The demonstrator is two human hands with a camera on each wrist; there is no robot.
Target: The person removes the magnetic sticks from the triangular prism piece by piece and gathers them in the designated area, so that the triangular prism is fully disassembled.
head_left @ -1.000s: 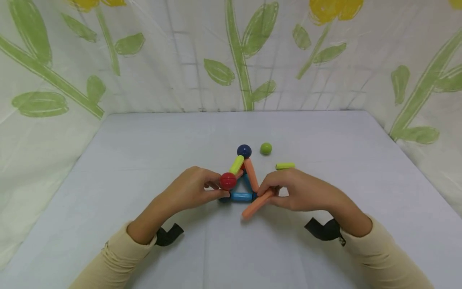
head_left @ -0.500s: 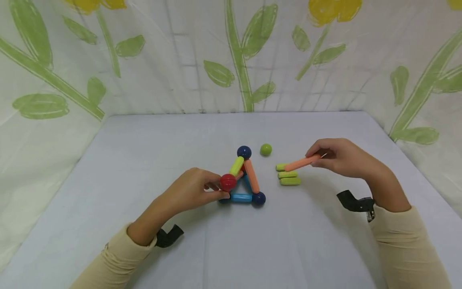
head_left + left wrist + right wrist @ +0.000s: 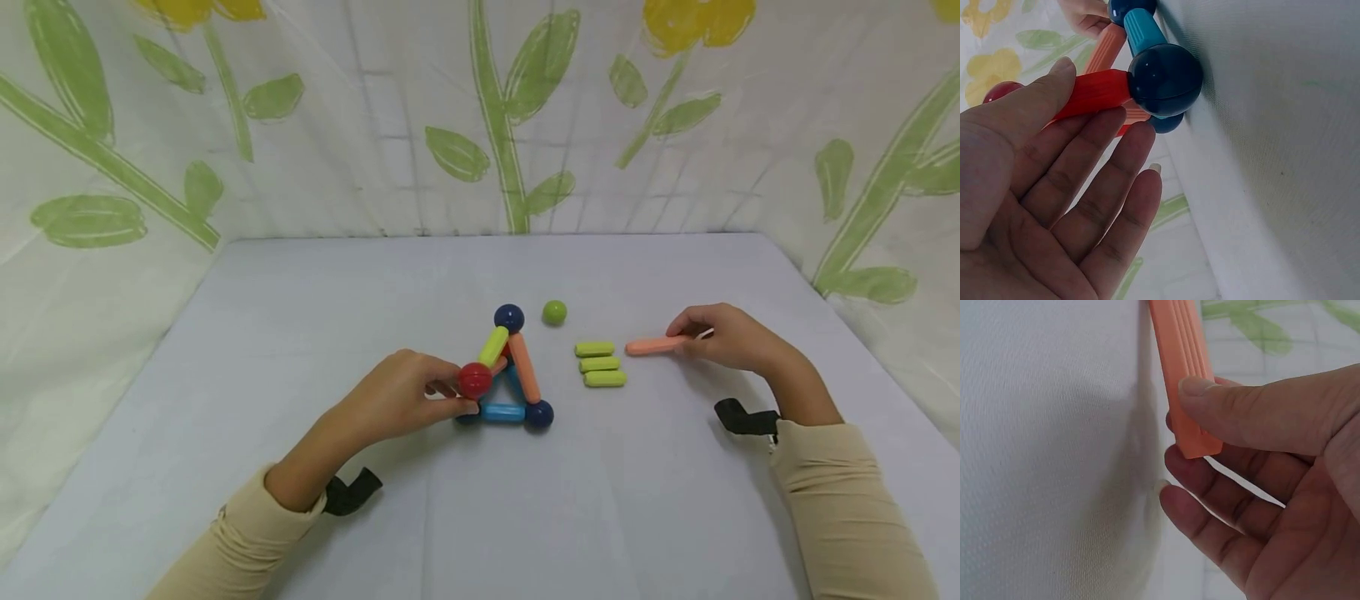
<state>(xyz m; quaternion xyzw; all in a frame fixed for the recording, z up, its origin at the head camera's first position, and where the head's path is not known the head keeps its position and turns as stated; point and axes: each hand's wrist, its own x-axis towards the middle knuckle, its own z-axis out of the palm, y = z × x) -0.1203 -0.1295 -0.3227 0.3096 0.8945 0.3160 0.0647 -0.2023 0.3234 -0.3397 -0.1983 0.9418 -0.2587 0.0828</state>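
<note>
My left hand (image 3: pixel 408 392) pinches a red stick (image 3: pixel 1094 94) between thumb and fingers. That stick joins a dark blue ball (image 3: pixel 1166 78) at its foot and a red ball (image 3: pixel 475 380) at its top. It belongs to a small frame of balls and sticks, with a light blue stick (image 3: pixel 503 412) along the table, an orange stick (image 3: pixel 524 367) and a yellow-green stick (image 3: pixel 492 347) sloping up to a navy ball (image 3: pixel 509 317). Off to the right, my right hand (image 3: pixel 723 335) pinches the end of a loose orange stick (image 3: pixel 1182 369), low over the table.
Several loose parts lie between frame and right hand: yellow-green sticks (image 3: pixel 599 364) in a stacked row, and a green ball (image 3: pixel 554 312) behind them. A white cloth (image 3: pixel 480 533) covers the table. A curtain with printed flowers (image 3: pixel 315 167) hangs at the back.
My right hand has moved from the frame to the right with the orange stick, then lowered it beside the yellow-green sticks. The left hand has stayed on the frame.
</note>
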